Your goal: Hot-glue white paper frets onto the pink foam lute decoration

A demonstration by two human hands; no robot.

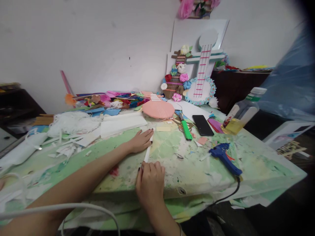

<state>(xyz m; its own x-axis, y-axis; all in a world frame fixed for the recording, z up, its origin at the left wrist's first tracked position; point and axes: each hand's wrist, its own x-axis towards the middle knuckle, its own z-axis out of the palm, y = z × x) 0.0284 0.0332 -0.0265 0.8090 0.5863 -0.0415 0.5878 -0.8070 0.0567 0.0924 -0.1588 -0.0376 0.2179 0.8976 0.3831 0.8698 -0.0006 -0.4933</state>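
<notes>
A narrow white strip [147,154], probably paper or foam, lies on the table between my hands, pointing away from me. My left hand [141,141] rests flat with its fingers stretched out, the fingertips touching the strip's far end. Closer to the table's front edge, my right hand [150,180] is closed, its fingers curled around the near end of the strip. A small pale yellow paper piece [163,128] lies just beyond my left fingertips. Behind it is a pink paper instrument model [158,109] with a round body and thin white strings.
To the right are a green utility knife [186,129], a black phone [203,125], a blue glue gun [225,159] with its cord and a bottle [242,113] of yellow liquid. White scraps [73,124] cover the left side. Decorated instrument models [201,75] stand against the wall.
</notes>
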